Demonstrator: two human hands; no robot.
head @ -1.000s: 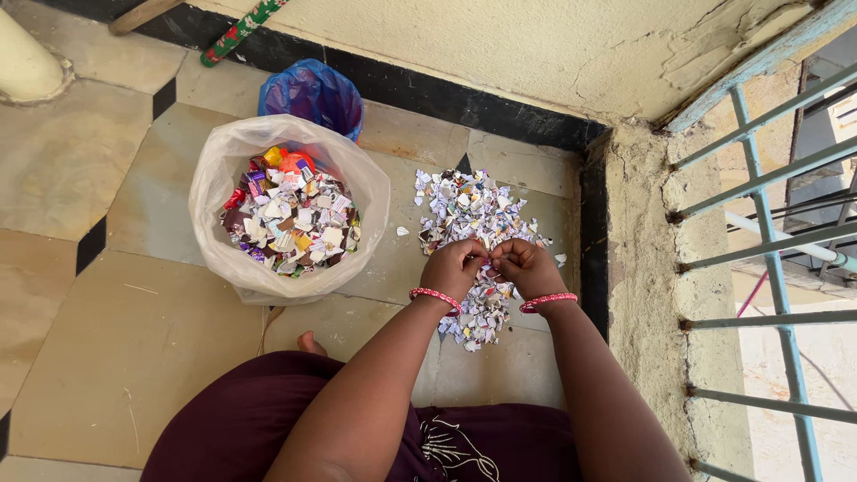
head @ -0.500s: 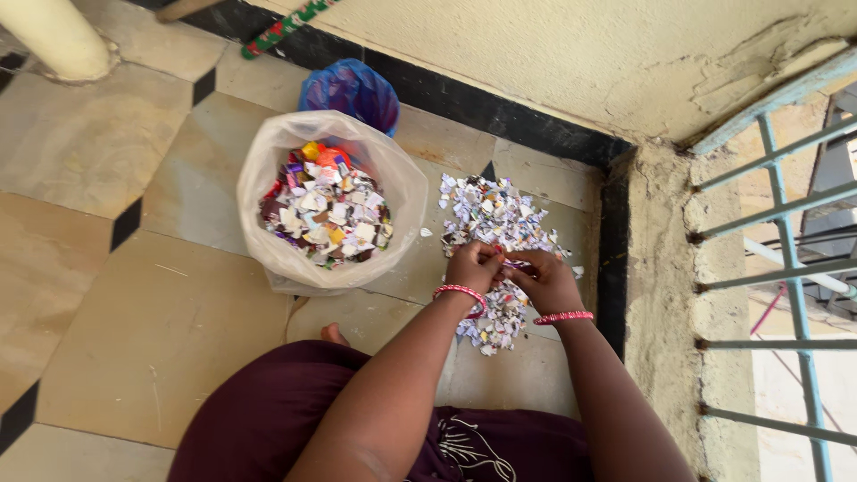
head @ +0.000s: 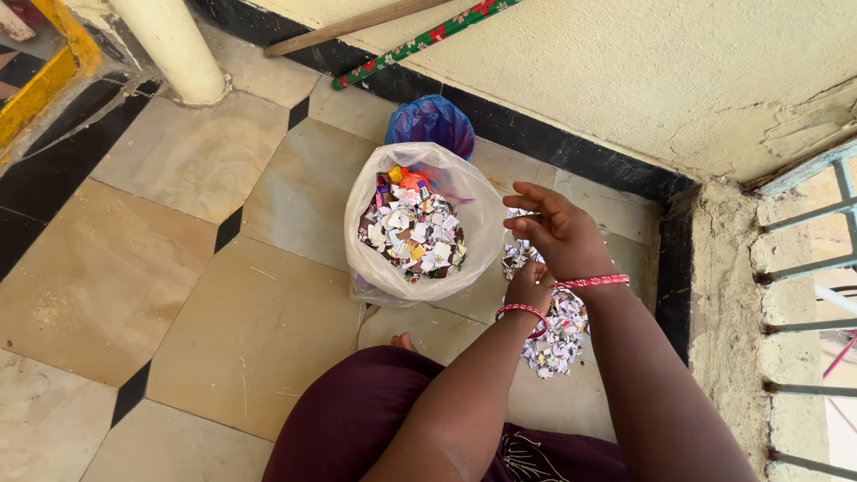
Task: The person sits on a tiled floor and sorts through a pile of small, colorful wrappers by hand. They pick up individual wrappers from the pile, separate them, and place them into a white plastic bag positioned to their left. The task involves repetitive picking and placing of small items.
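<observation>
— Why is the right hand raised over the bag's edge?
— Its fingers are spread, holding nothing, beside the bag's wide mouth.
— And the left hand?
— Low on the scrap pile on the floor; whether its grip holds scraps I cannot tell.

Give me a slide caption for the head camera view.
Right hand raised beside a white bag of scraps; left hand on the floor pile.
</observation>
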